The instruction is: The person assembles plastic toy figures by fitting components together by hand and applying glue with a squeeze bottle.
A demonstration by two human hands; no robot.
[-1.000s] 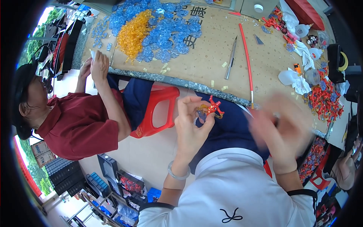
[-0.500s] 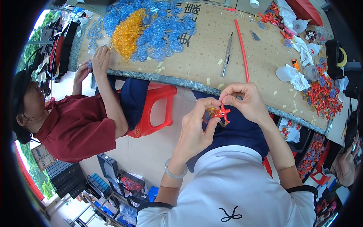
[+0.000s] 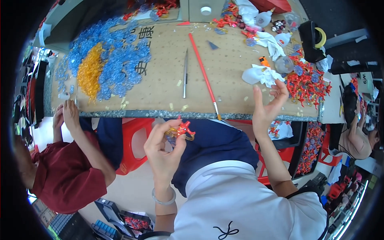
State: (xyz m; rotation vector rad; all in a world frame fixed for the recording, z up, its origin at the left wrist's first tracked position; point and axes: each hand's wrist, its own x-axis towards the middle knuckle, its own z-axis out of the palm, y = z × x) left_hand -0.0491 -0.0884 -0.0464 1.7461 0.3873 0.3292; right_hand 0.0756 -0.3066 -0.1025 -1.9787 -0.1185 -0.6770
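Observation:
My left hand [image 3: 164,147] pinches a small red plastic figure [image 3: 185,129] with clear yellow and blue parts, above my lap by the table edge. Over the right side of the table my right hand [image 3: 269,105] is empty, its fingers apart. Beyond those fingers lie a white squeeze bottle [image 3: 252,76] and crumpled white tissue [image 3: 271,76]. A pile of red figures with yellow and blue parts [image 3: 306,82] lies to the right of that hand.
A red-handled paintbrush [image 3: 205,72] and a metal craft knife [image 3: 185,76] lie mid-table. Clear blue pieces [image 3: 120,68] surround a heap of orange ones [image 3: 90,74] at left. A co-worker in a dark red shirt [image 3: 72,176] sits left. A tape roll [image 3: 320,38] stands far right.
My right hand has let go of the red figure and moved right, its fingers opening toward the tissue and bottle. The left hand keeps the figure. The view has turned toward the right.

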